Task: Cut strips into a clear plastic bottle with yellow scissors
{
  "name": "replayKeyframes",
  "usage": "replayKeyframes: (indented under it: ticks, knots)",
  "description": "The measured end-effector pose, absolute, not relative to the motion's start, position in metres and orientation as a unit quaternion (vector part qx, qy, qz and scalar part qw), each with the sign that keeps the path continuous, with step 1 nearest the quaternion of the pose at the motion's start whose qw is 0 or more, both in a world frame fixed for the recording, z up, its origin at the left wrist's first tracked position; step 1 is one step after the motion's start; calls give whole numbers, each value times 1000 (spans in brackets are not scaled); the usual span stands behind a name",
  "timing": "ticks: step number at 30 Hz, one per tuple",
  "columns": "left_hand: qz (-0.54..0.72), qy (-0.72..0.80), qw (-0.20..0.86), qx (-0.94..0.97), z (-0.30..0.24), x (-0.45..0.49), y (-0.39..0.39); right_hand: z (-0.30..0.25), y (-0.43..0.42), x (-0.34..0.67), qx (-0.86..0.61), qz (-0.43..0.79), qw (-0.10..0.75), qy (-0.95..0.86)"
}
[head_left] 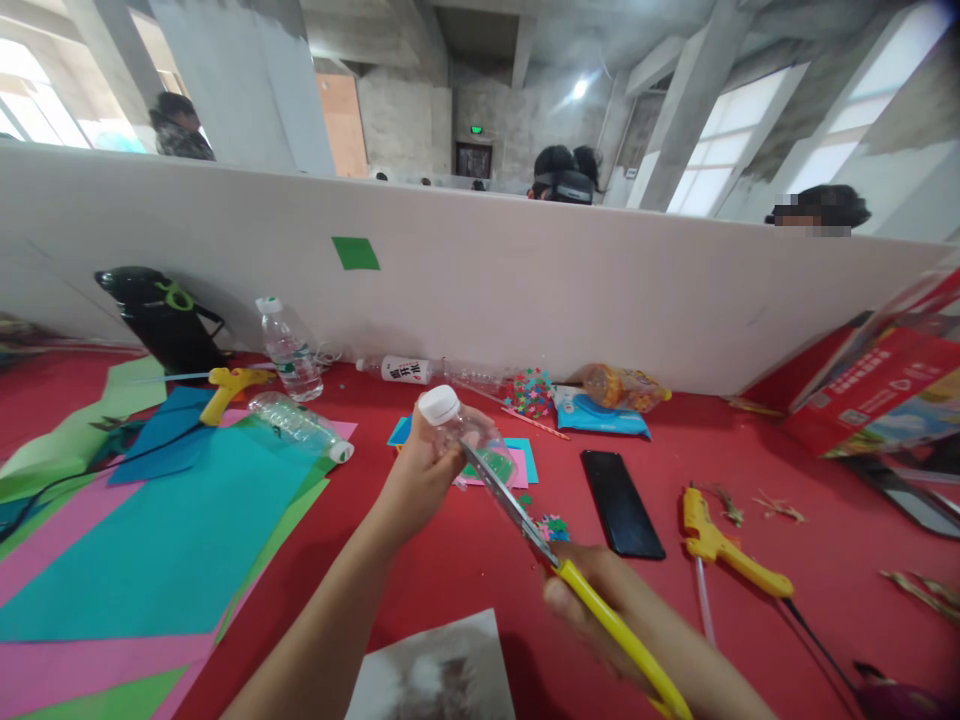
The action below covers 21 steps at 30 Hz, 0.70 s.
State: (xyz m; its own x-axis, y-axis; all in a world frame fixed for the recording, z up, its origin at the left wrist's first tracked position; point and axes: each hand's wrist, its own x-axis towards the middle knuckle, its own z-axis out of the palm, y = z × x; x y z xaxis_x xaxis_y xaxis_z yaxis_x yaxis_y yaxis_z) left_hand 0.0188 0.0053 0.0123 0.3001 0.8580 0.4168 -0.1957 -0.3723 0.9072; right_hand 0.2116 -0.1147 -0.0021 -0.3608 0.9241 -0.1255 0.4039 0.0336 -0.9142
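My left hand (pixel 429 465) is closed around a clear plastic bottle (pixel 491 450) with a white cap, held tilted above the table. In my right hand (pixel 592 590) is a pair of scissors (pixel 517 515) with long metal blades and yellow handles. The blade tips reach the bottle's side near my left fingers; whether they have pierced the plastic I cannot tell. Under and behind the bottle lie small pink and blue paper sheets (pixel 531 455). A little heap of coloured confetti (pixel 553 527) sits just beyond my right hand.
A black phone (pixel 621 503) and a yellow glue gun (pixel 731 550) lie to the right. Large coloured sheets (pixel 165 540) cover the left side, beside another glue gun (pixel 225 390). Bottles (pixel 289 355), a blue packet (pixel 602 412) and a black flask (pixel 161 325) line the white partition (pixel 480 270).
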Motion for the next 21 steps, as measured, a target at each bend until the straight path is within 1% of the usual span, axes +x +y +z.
replayKeyframes:
  ticks: [3,6,11,15,21]
  knots:
    - [522,258,485,652,12,20,5,2,-113,213,-483,497,245,-678]
    - [526,266,478,651,12,20,4,0,-110,214,-493,478,230,-690]
    - [521,275,463,662,14,19,3,-9,-108,214,-512,450,252,-687]
    - [515,280,459,668,14,18,4,-7,-108,213,-494,468,242,-691]
    - [507,280,441,685,10,17,7,-6,-111,215,-508,466,239,-684]
